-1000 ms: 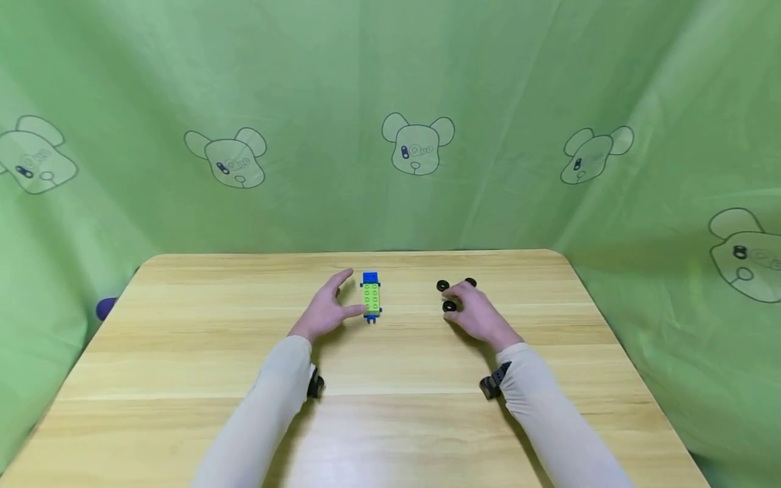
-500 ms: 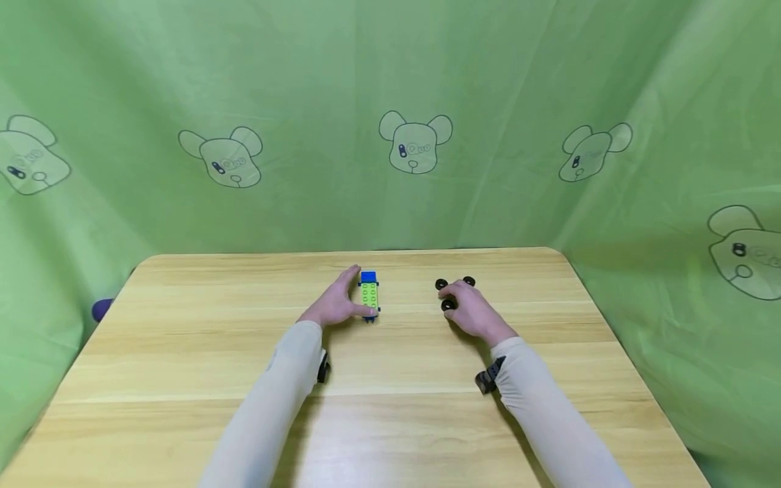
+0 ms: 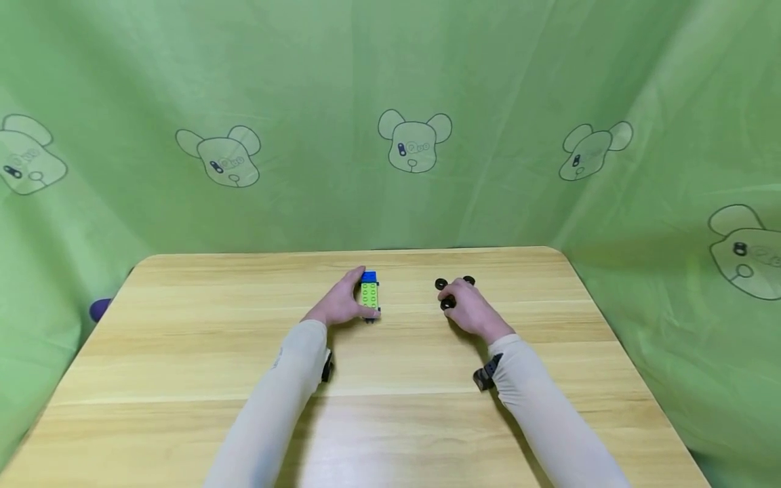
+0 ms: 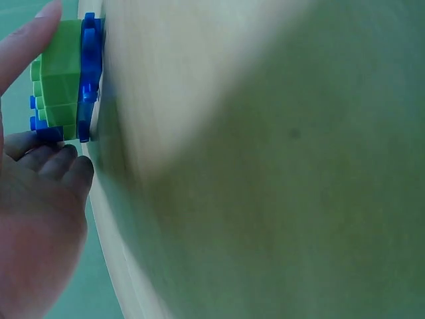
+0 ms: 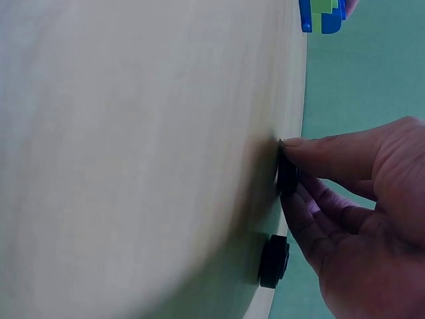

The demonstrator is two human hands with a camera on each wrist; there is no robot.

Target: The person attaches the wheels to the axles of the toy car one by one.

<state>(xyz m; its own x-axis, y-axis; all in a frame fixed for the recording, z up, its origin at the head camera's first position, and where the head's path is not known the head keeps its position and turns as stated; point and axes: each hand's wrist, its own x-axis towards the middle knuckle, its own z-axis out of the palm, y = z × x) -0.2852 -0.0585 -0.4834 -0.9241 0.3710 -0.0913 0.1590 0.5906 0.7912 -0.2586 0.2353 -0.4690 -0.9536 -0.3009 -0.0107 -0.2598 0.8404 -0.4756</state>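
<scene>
A toy car body (image 3: 369, 295), lime-green bricks with a blue brick at its far end and blue base parts, stands at the back middle of the table. Its near end is under the thumb of my left hand (image 3: 342, 303), while the other fingers meet its far blue end; the left wrist view shows the toy car body (image 4: 61, 80) between thumb and fingers. Farther right, my right hand (image 3: 472, 310) pinches a black toy wheel (image 5: 288, 174) by its rim, thumb and fingers on opposite sides. Two more black wheels lie just beyond it, one of them (image 3: 441, 284) left of the fingertips.
The wooden table (image 3: 390, 420) ends shortly behind the toy parts, at a back edge before a green curtain (image 3: 305, 203) with bear-face prints. A purple object (image 3: 99, 310) shows past the table's left edge.
My left hand has moved right and closed in on the toy car body from beside it, thumb over its near end. The right fingers have drawn together on the wheel.
</scene>
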